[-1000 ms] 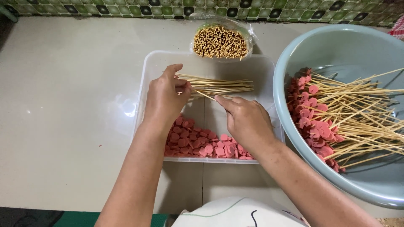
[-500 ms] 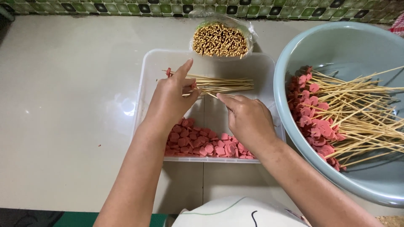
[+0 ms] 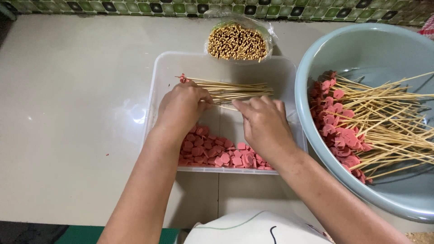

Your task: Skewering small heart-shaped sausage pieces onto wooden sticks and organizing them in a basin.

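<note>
My left hand [image 3: 181,105] and my right hand [image 3: 263,123] meet over a clear plastic tub [image 3: 168,68]. A thin bamboo skewer [image 3: 222,105] runs between them; the left hand pinches one end and the right hand's fingertips hold the other. A pink sausage slice [image 3: 182,79] sticks out above the left hand on a skewer tip. A loose bundle of bare skewers [image 3: 239,90] lies across the tub behind the hands. Several pink sausage slices [image 3: 221,153] fill the tub's near side.
A large pale blue basin [image 3: 312,63] at the right holds several finished skewers [image 3: 361,117] with pink slices on them. A bag of upright skewers [image 3: 237,41] stands behind the tub. A green-tiled edge [image 3: 135,7] borders the pale counter [image 3: 68,113].
My left hand has closed down from spread fingers onto the skewer. A pink slice now shows above it. My right hand stays on the skewer's other end.
</note>
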